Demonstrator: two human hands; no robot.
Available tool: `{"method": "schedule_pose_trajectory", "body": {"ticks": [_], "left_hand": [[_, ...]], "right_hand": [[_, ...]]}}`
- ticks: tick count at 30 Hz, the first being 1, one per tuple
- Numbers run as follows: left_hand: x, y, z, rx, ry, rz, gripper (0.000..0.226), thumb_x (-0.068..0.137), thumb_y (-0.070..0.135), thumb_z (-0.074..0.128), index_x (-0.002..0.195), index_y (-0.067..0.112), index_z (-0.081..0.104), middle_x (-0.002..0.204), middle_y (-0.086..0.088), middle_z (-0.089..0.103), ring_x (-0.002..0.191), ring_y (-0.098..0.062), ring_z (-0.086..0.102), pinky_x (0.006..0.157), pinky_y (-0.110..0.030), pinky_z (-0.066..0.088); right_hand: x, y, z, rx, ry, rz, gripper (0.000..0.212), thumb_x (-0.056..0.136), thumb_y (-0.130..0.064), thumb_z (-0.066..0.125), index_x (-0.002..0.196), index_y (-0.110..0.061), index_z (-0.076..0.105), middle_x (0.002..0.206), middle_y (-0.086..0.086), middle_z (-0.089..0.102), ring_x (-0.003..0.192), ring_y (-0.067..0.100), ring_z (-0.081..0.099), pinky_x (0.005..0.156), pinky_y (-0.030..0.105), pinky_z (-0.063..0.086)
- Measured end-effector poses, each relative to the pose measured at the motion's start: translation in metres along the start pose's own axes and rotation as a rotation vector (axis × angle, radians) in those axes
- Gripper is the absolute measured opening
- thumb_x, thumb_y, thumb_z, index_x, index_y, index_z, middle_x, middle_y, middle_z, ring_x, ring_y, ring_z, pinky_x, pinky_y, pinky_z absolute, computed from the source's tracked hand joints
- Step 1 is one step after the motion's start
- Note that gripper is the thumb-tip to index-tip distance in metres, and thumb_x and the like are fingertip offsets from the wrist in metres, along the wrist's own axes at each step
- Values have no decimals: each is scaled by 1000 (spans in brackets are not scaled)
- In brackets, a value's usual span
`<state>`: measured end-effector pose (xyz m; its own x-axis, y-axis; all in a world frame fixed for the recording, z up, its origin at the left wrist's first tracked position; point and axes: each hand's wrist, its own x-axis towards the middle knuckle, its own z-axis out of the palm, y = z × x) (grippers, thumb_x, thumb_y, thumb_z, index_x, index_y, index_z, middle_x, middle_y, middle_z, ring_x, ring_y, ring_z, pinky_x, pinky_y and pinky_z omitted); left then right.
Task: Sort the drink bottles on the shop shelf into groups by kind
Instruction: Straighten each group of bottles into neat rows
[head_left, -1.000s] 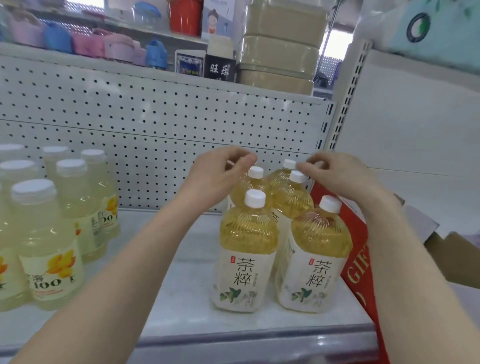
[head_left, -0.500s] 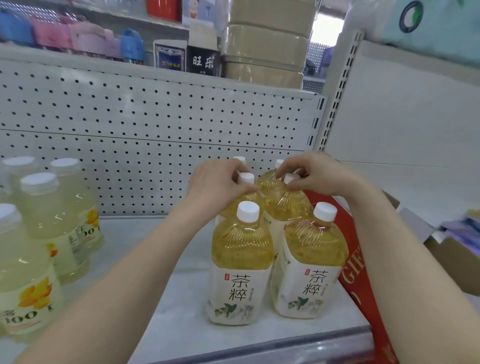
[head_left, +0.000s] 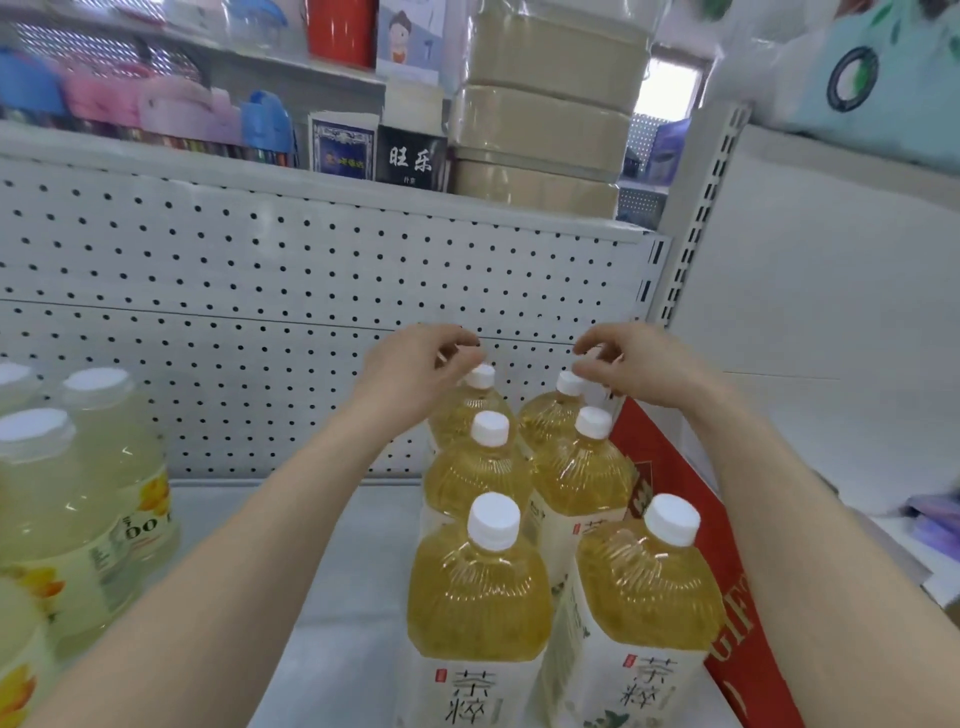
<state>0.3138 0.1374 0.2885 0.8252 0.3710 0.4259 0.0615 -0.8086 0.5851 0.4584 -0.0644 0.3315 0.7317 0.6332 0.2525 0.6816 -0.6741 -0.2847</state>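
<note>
Tea bottles (head_left: 478, 597) stand paired at the right end of the shelf (head_left: 353, 597), with the lemon drinks (head_left: 62, 519) well apart on the left, so sorting looks nearly done. My left hand (head_left: 415, 374) and right hand (head_left: 644, 369) curl over the rear caps (head_left: 480, 376); I cannot tell whether they pinch them.

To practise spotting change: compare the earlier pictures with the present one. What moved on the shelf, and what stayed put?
The left hand and right hand, gripping the rear caps half a second ago, have lifted slightly; fingers curl at the caps, grip unclear. The tea bottles, bunched at the back before, now stand in two straight lines of three. The lemon drinks and red gift box stayed put.
</note>
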Motion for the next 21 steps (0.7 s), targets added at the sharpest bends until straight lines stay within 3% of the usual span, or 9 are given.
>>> {"method": "schedule_pose_trajectory", "body": {"ticks": [2,4,5,9,13,17,21], "left_hand": [[15,-7,12,8,-140,7,41,99,39,56,139,28,56,136,6,60,121,-14,55,100,-35,46],[23,-13,25,-12,-231,3,41,98,35,59,138,29,57,135,3,62,119,-16,57,97,-33,47],[26,-16,30,-23,-221,-1,39,97,35,60,135,29,59,129,2,65,113,-16,59,92,-32,48],[34,-24,37,74,-105,-22,35,96,40,61,129,30,62,116,2,70,103,-16,63,84,-33,50],[35,-28,35,161,-38,-52,37,94,49,60,125,30,61,109,3,71,98,-19,63,77,-34,51],[31,-30,32,169,18,-39,37,91,52,62,120,29,64,104,4,72,98,-18,64,80,-37,52],[21,-25,35,119,7,5,35,89,54,63,115,31,65,101,9,71,94,-14,64,80,-37,54]], "right_hand": [[10,1,10,-73,-116,43,33,91,-50,67,115,-27,69,91,-5,71,70,10,69,63,24,55],[15,2,15,-93,-151,60,30,91,-49,67,105,-23,72,81,-6,71,62,5,64,46,12,41],[18,2,17,-109,-137,60,31,93,-49,66,101,-20,74,78,-4,72,59,5,62,43,12,39],[25,3,25,-128,-87,92,44,94,-50,61,96,-8,74,75,7,75,71,18,71,61,27,53],[27,2,27,-128,-85,107,47,94,-50,61,92,-5,74,75,9,75,72,22,72,68,30,57],[29,0,30,-133,-98,81,49,94,-49,60,89,-2,71,77,12,73,63,19,59,59,30,47],[24,4,32,-148,-106,11,42,96,-48,58,85,-8,63,75,5,61,68,18,52,56,29,35]]}}
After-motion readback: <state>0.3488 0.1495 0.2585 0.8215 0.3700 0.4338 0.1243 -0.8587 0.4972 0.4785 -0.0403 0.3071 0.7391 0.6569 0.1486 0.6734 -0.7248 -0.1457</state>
